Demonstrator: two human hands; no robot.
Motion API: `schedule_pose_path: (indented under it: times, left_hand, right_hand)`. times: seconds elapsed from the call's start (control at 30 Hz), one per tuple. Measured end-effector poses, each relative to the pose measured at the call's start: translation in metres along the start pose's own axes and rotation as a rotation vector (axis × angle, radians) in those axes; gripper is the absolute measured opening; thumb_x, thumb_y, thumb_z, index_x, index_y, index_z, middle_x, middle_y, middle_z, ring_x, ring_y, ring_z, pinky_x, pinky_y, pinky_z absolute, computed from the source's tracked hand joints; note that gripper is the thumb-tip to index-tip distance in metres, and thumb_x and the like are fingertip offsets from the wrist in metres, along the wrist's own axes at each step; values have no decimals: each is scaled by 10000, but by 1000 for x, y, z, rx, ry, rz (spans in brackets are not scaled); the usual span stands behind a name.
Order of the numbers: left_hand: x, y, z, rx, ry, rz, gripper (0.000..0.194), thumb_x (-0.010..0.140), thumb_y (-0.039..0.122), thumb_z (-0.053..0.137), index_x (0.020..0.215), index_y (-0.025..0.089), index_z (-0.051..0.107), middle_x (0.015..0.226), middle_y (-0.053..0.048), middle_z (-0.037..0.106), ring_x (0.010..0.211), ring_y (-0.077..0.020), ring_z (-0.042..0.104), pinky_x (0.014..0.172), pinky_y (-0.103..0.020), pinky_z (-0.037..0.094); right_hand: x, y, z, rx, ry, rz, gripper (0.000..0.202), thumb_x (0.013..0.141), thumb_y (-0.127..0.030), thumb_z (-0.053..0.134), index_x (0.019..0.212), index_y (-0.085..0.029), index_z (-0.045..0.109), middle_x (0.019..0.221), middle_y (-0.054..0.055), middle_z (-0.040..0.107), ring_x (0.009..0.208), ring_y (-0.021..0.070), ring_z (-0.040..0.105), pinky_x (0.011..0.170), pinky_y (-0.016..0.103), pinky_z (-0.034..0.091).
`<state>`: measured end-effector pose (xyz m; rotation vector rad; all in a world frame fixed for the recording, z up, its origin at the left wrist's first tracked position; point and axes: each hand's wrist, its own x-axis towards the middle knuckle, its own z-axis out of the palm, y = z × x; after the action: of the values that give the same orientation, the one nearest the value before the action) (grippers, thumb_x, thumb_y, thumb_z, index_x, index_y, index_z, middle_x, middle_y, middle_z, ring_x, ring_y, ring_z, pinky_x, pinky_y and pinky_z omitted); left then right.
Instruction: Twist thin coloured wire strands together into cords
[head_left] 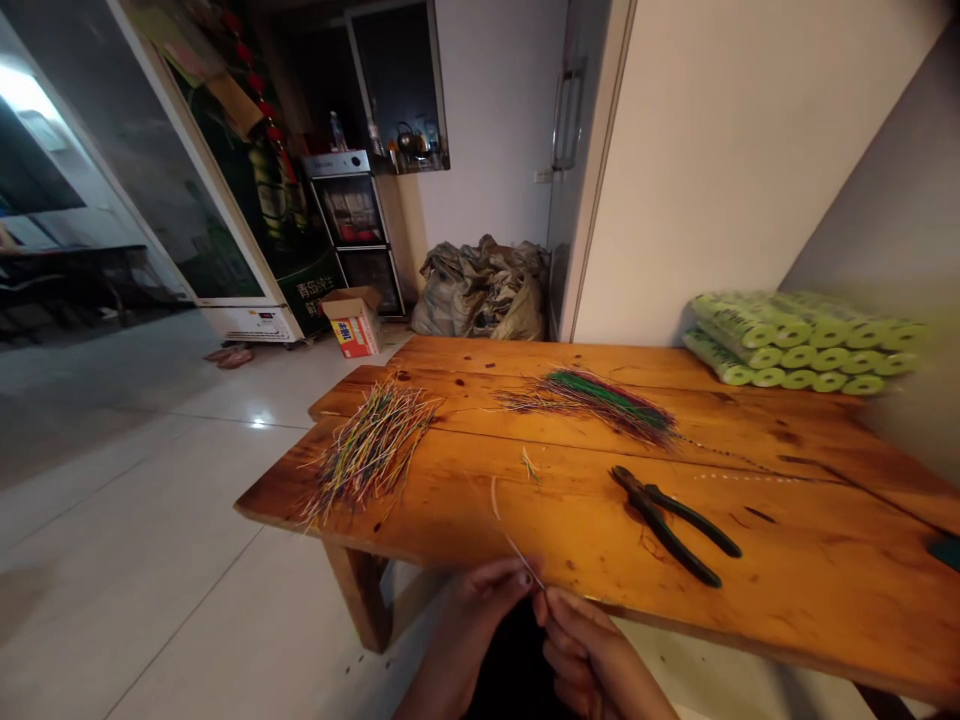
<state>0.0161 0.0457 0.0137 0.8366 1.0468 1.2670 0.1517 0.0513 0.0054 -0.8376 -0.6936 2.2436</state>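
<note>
A thin pale wire runs between my two hands at the table's front edge, its far end blurred above the wood. My left hand pinches it between thumb and fingers. Close beside, my right hand has its fingers closed on the near part of the same wire. Beyond my hands a few short wire pieces lie on the wooden table. Black-handled pliers rest to the right with their jaws toward the back left.
A pile of multicoloured wires lies at the table's left, and a green and purple bundle farther back. Green-wrapped rolls are stacked at the back right. A cardboard box and sacks stand on the floor behind.
</note>
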Motion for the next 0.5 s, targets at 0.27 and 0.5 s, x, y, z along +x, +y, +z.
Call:
schedule_pose_path:
  times: [0.27, 0.5]
  left_hand:
    - [10, -5, -21, -158, 413, 131, 223, 618, 390, 742, 705, 188, 711, 714, -7, 695, 721, -146, 612, 715, -228, 462]
    - [9, -28, -35, -201, 407, 41, 297, 535, 424, 788, 661, 162, 725, 668, -32, 696, 680, -155, 618, 683, -236, 499]
  right_hand:
    - [40, -28, -30, -1175, 242, -673, 336, 860, -433, 455, 1051, -213, 623, 1017, 88, 612, 984, 242, 514, 892, 408, 382]
    - [91, -67, -55, -2076, 409, -864, 367, 875, -345, 463, 1220, -234, 524, 1232, 96, 564, 1139, 304, 443, 862, 455, 383]
